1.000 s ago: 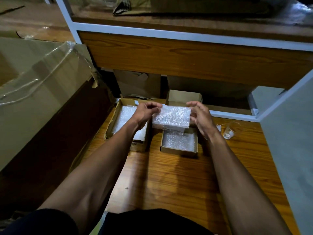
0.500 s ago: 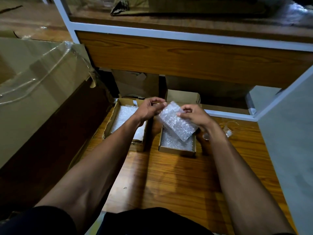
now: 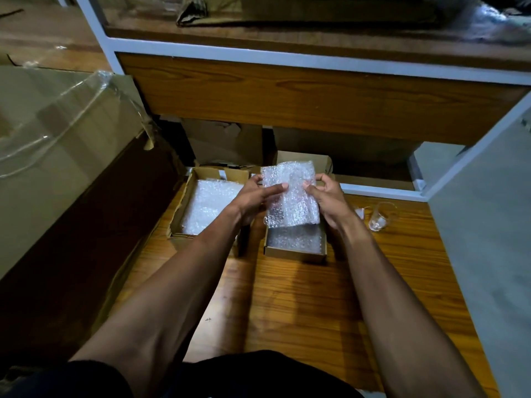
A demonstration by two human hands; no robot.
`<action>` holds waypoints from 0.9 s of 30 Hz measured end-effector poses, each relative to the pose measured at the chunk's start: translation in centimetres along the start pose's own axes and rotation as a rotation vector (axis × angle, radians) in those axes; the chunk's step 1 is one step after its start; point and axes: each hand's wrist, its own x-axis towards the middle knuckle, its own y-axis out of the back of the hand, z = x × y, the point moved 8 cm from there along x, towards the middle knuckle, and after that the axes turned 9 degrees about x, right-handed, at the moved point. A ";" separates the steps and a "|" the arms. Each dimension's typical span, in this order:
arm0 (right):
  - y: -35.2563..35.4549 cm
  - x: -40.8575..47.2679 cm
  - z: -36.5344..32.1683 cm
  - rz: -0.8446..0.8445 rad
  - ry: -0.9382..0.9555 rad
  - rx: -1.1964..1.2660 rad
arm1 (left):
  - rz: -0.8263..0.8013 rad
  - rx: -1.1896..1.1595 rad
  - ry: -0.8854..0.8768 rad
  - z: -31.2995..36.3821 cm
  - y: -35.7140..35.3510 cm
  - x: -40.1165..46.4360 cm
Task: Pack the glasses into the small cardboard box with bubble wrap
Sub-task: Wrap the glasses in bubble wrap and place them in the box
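Bubble wrap sheet [image 3: 290, 196], clear and pebbled, is held nearly upright above the small cardboard box [image 3: 296, 249]. The left hand [image 3: 255, 193] pinches its left edge with thumb laid flat across the front; the right hand [image 3: 324, 193] pinches the right edge between thumb and curled fingers. The small cardboard box sits open on the wooden floor [image 3: 301, 297], already lined with one more piece of wrap. One drinking glass [image 3: 380, 215] lies tipped on the floor just right of the right wrist. A second, larger open carton [image 3: 184, 208] to the left holds further sheets of wrap. No writing is legible on any box.
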 end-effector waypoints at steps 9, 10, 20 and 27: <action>0.0 -0.4 0.2 -0.068 -0.068 0.026 | 0.132 0.028 -0.029 -1.0 2.1 2.1; 0.0 -0.4 0.3 -0.071 -0.072 0.021 | 0.121 0.038 -0.026 -0.6 1.8 1.4; 0.2 -0.5 0.1 -0.088 -0.058 0.047 | -0.051 0.065 -0.122 1.0 0.5 0.2; 0.9 -0.3 0.4 -0.075 -0.057 0.049 | -0.018 0.205 -0.143 0.8 0.9 0.6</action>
